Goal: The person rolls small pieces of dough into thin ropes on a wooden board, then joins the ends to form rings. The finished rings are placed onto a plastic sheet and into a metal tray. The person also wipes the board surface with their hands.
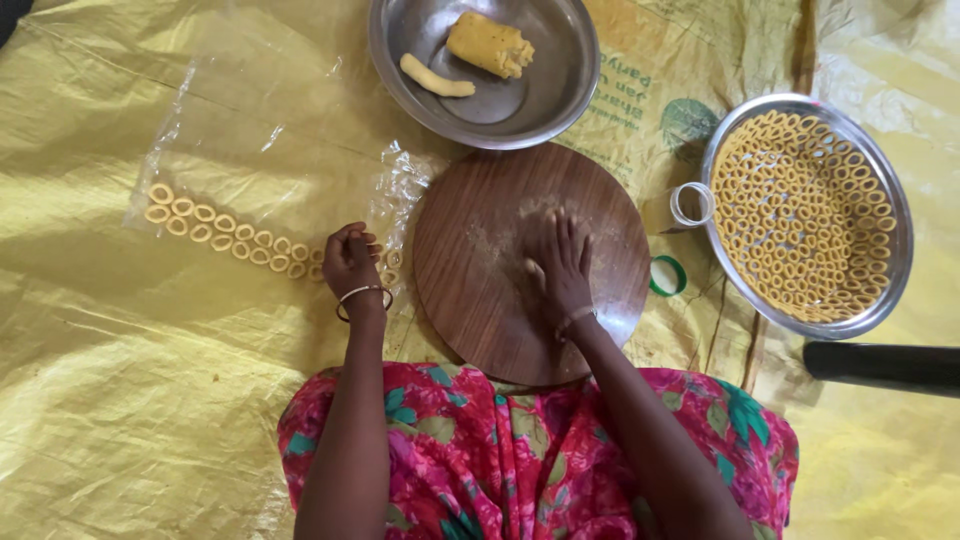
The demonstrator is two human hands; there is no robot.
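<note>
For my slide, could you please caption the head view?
Right hand presses on round wooden board; left hand sets dough rings in rows.

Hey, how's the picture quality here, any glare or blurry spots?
Head view: soft, even light with faint shadows; bright glare on the steel bowl rim and the clear plastic sheet; the right hand on the round wooden board looks slightly motion-blurred; the left hand and dough rings are sharper.

Only packaging here: a yellow sack sheet (120, 400) with green print (625, 100) spread underneath, plus a clear plastic sheet (250, 130) top left.
</note>
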